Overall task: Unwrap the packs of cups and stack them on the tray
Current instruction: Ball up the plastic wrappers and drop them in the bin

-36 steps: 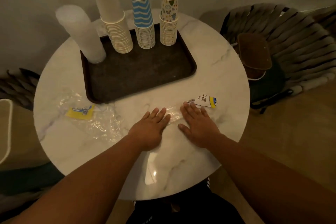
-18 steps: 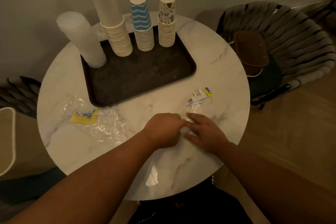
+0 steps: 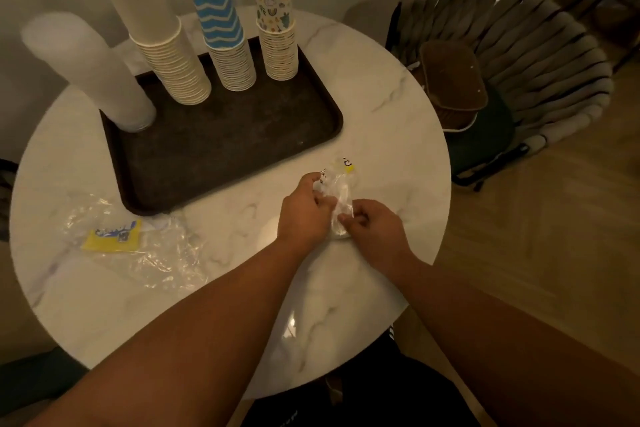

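Since before, I bunched the clear plastic wrapper (image 3: 337, 199); left hand (image 3: 304, 210) and right hand (image 3: 375, 227) pinch it, at 5 o'clock from the dark tray (image 3: 221, 149).

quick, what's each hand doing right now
Left hand: closed, gripping the clear wrapper.
Right hand: closed, pinching the same wrapper.

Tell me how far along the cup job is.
Done: four cup stacks stand on the tray: translucent, plain white, blue zigzag, patterned. In hand: the left hand and right hand are bunching an empty clear wrapper. Left: another empty wrapper lies on the table; no wrapped pack is visible.
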`<state>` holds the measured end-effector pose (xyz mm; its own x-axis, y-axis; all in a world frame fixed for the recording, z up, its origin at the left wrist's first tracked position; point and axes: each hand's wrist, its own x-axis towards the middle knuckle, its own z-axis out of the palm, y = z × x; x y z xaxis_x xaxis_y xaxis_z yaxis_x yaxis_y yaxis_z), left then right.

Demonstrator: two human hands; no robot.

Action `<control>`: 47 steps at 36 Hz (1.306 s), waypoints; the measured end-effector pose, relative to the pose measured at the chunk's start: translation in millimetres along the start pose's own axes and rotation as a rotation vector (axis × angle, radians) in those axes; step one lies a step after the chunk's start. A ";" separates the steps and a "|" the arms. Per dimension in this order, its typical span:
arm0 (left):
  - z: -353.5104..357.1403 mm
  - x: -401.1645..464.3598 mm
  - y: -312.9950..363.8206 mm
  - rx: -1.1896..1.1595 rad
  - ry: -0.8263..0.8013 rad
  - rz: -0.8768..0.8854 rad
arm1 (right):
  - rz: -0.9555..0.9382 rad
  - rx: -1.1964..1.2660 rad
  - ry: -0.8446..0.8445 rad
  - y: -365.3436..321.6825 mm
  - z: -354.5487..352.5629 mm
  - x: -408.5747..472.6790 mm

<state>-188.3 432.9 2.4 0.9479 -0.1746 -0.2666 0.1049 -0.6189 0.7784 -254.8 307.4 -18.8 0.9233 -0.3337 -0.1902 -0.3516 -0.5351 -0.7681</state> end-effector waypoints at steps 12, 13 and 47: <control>-12.2 5.1 -31.5 0.878 -0.440 0.687 | -0.043 -0.070 0.070 -6.0 5.9 7.1; -13.1 7.8 -30.9 0.900 -0.473 0.656 | -0.136 -0.099 0.056 -3.5 4.7 5.0; -5.0 19.4 -18.8 0.419 0.116 0.630 | 0.122 -0.645 -0.057 -23.3 0.3 63.3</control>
<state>-170.4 445.0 -14.6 0.8186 -0.5239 0.2354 -0.5670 -0.6718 0.4766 -188.2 299.0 -13.2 0.8717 -0.3886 -0.2986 -0.4596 -0.8598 -0.2225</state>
